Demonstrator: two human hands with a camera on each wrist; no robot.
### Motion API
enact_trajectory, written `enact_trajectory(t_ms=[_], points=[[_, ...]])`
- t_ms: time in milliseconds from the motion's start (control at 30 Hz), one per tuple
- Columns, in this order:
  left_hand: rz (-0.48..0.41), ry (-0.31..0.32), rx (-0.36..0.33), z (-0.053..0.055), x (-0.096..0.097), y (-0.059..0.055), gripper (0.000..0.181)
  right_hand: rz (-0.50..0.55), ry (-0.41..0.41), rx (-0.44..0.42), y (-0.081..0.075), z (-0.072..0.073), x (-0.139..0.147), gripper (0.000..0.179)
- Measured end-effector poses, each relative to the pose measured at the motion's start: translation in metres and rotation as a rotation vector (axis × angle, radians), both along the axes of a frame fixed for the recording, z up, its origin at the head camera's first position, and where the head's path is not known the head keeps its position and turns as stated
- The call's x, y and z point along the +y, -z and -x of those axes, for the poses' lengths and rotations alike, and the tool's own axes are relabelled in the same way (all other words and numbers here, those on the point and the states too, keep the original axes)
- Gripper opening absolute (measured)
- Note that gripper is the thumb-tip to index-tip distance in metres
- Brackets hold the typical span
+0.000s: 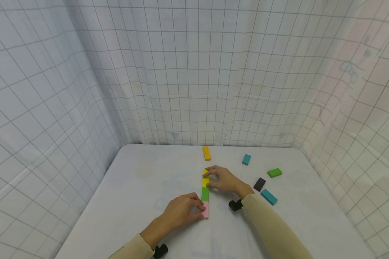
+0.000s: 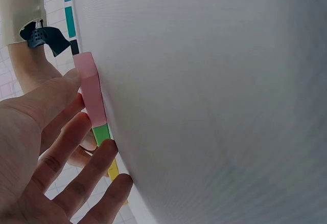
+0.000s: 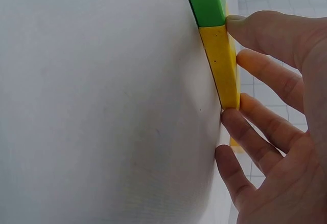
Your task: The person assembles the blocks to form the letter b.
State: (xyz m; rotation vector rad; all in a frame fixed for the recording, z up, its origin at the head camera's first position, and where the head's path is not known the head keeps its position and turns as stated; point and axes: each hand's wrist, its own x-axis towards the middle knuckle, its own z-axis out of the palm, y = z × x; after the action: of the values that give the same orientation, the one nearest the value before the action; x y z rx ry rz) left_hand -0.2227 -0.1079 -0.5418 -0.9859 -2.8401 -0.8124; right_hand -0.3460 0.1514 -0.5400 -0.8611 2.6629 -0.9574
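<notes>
In the head view a pink block, a green block and a yellow block lie end to end in a straight row on the white table. My left hand pinches the pink block at the near end, thumb and fingers along it. At the far end, my right hand grips the yellow block, its thumb by the joint with the green one. Its fingertips reach round the yellow block's far end.
A separate orange-yellow block lies beyond the row. To the right are a small teal block, another green block, a black block and a longer teal block. Gridded white curtains surround the table.
</notes>
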Motion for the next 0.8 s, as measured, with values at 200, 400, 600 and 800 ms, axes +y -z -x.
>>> enact_trajectory(t_ms=[200,400,600,800], points=[[-0.006,-0.001,0.002,-0.0011,0.0,0.0003,0.016,-0.003,0.001,-0.002,-0.001,-0.001,0.0002,0.039],[0.003,-0.005,-0.004,-0.001,0.0,-0.0005,0.016,-0.011,0.006,0.005,-0.0007,-0.0001,-0.0001,0.038],[0.004,0.0,-0.001,-0.0014,-0.0001,-0.0009,0.017,-0.035,0.011,0.022,-0.0026,0.001,-0.001,0.041],[0.006,0.001,0.004,-0.0016,-0.0001,-0.0009,0.018,-0.034,-0.006,0.061,-0.0065,0.002,-0.0002,0.043]])
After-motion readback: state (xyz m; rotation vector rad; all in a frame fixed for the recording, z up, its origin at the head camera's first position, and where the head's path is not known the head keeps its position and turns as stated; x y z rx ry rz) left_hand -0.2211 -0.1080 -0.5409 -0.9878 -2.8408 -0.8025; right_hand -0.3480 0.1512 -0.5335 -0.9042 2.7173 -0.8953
